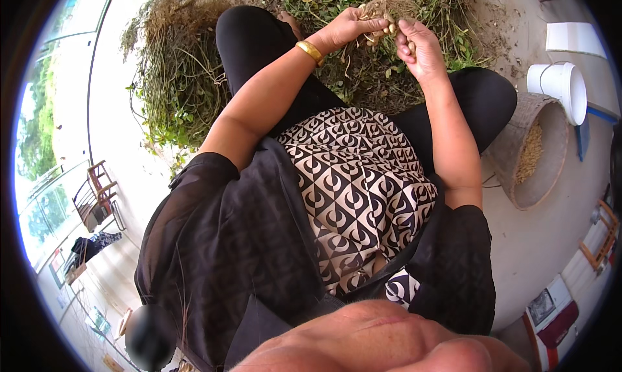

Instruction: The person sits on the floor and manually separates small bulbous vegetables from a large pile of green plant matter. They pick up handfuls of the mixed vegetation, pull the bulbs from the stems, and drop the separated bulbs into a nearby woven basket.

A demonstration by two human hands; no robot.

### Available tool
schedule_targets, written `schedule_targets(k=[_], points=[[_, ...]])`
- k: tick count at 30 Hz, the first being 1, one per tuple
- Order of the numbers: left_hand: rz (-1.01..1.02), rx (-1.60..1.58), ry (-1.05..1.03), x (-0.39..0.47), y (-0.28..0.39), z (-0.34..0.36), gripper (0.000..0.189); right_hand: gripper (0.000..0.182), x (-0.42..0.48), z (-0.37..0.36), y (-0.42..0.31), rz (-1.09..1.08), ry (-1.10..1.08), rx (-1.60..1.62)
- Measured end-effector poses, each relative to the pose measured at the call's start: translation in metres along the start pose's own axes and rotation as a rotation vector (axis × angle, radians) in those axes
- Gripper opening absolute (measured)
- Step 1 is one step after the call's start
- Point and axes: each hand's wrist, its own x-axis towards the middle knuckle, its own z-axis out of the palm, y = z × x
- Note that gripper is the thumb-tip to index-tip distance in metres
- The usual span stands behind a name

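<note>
My left hand [347,31] grips the root end of an uprooted peanut plant [396,0], thumb pressed near its pale pods [391,28]. A gold-coloured bracelet [310,51] circles that wrist. Close by on the right, my right hand [420,49] has its fingers curled around peanut pods [412,47], with thumb and forefinger at the root cluster. Exactly how many pods it holds is hidden by the fingers. Both hands are above a heap of leafy peanut plants [359,80] between my bent knees.
More pulled plants [170,90] are piled on the left. To my right, a tilted basket [505,129] contains loose peanuts [529,153]. Beyond it are a white bucket [554,79] and a white container [576,39]. A wooden chair [99,192] is at far left.
</note>
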Motion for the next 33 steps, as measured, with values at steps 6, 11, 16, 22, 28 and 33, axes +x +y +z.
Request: schedule_targets(k=[6,11,16,22,28,33], points=[[0.007,0.129,-0.034,0.0,-0.005,0.0,0.026,0.029,0.0,0.009,0.009,-0.1,0.101,-0.437],[-0.084,0.09,-0.127,-0.003,0.001,0.002,0.027,0.023,0.0,0.004,0.0,-0.004,0.022,-0.274],[-0.046,-0.116,-0.066,-0.006,0.006,0.006,0.025,0.026,0.005,-0.011,0.003,0.089,-0.103,0.04],[-0.041,-0.146,-0.069,-0.001,-0.002,-0.001,0.027,0.015,0.004,-0.011,0.001,0.07,-0.091,0.171],[0.0,-0.131,-0.096,-0.005,0.006,0.0,0.032,0.017,0.008,-0.013,0.002,0.041,0.0,0.036],[-0.002,-0.011,-0.213,-0.005,0.007,0.0,0.028,0.024,0.003,0.001,0.004,0.074,0.014,-0.151]])
